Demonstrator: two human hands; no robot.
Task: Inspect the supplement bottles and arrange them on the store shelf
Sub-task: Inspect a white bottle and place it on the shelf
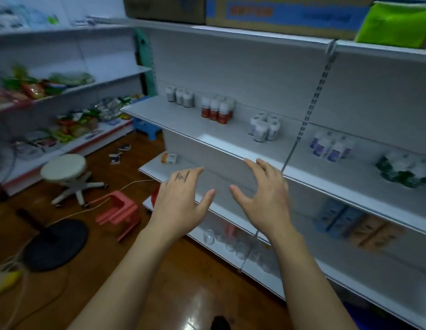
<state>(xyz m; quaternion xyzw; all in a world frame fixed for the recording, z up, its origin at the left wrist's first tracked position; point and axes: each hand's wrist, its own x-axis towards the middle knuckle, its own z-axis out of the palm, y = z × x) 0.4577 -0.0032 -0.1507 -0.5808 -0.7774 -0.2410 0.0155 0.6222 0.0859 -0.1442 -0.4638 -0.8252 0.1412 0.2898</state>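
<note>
Both hands (181,203) (266,198) hover empty, fingers spread wide, and those red-label bottles (216,110) look light, slick plastic, probably best grabbed round the body.

This is a small shop. White metal shelving (173,120) with slotted uprights lines the wall and carries small groups of supplement bottles (216,110) set out for sale. A side rack (121,75) holds bright snack packets (33,88), and cardboard cartons (288,15) sit on top.
</note>
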